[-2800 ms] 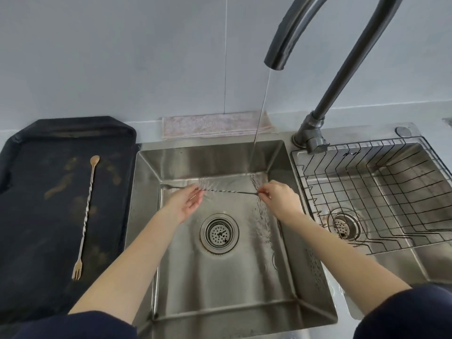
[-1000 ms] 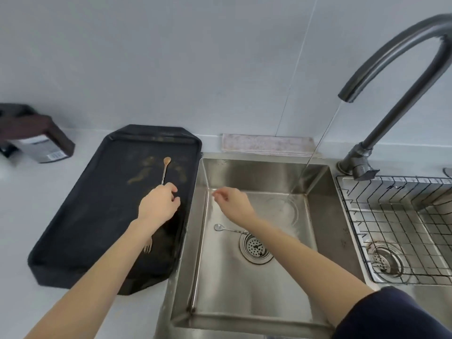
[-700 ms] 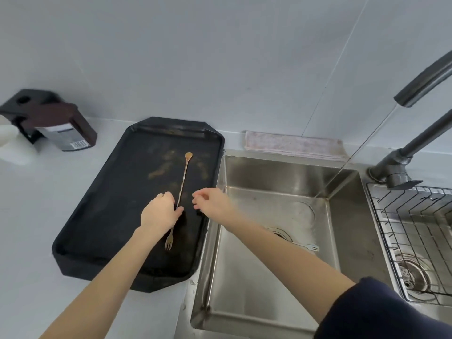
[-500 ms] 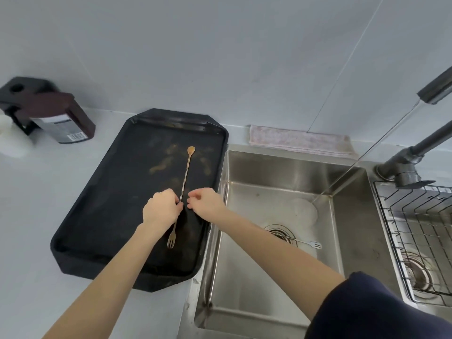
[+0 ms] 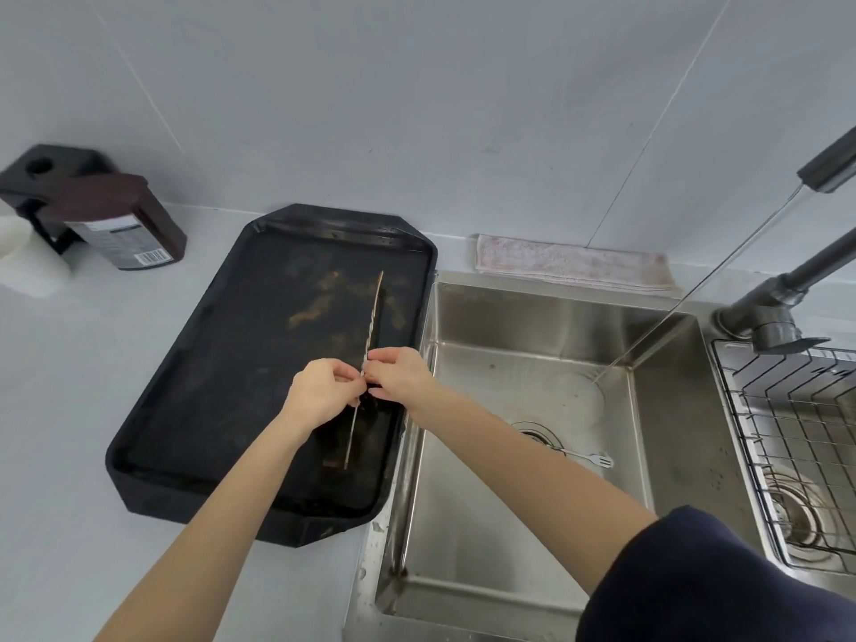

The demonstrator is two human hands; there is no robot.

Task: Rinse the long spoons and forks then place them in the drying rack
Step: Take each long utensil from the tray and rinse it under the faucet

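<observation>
A long gold twisted utensil (image 5: 372,317), spoon at one end and fork at the other, is held above the black tray (image 5: 194,377). My left hand (image 5: 322,393) and my right hand (image 5: 398,377) both pinch its middle, fingertips touching. It is turned edge-on. A silver long fork-spoon (image 5: 583,456) lies on the floor of the left sink basin (image 5: 662,433), by the drain and partly hidden behind my right forearm. The wire drying rack (image 5: 796,437) sits in the right basin, with no utensil visible in it.
The dark faucet (image 5: 787,294) runs a thin stream into the left basin. A folded pink cloth (image 5: 569,266) lies behind the sink. A dark brown container (image 5: 125,224) and a black holder stand on the white counter at far left.
The silver utensil was let go in the sink. Both hands moved left to the tray, closed on the gold utensil and lifted it, turning it edge-on. The view shifted left.
</observation>
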